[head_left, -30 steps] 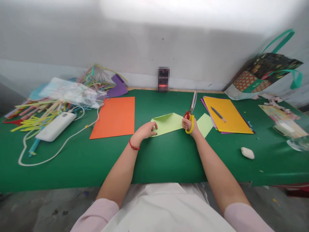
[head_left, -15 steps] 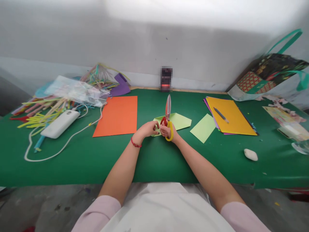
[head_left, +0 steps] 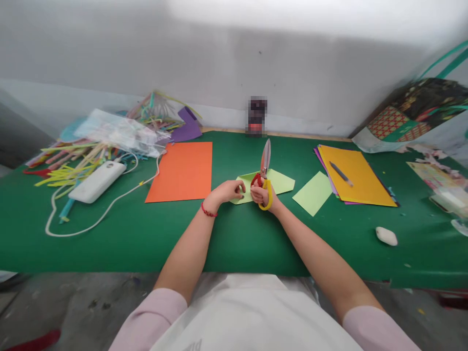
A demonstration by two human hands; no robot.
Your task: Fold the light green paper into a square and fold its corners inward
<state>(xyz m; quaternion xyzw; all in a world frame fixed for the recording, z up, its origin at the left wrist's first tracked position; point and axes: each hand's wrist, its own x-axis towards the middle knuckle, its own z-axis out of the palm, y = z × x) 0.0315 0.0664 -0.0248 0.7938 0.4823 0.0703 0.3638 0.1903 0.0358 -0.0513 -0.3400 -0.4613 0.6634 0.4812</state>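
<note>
A pair of scissors with one red and one yellow handle is gripped in my right hand, its blades pointing away from me and nearly closed. Under and beyond both hands lies a folded light green paper with a pointed right end. My left hand, a red bracelet at its wrist, rests at the left end of this paper. Its fingers are curled, with a gap between thumb and forefinger. To the right lies a separate light green paper piece.
Orange paper lies on the left, beside a white power bank with its cable and a heap of coloured strips. A pen lies on stacked yellow paper. A white case and a bag are on the right.
My right hand has moved slightly right with the scissors, widening the gap to my left hand. The whole view has shifted a little.
</note>
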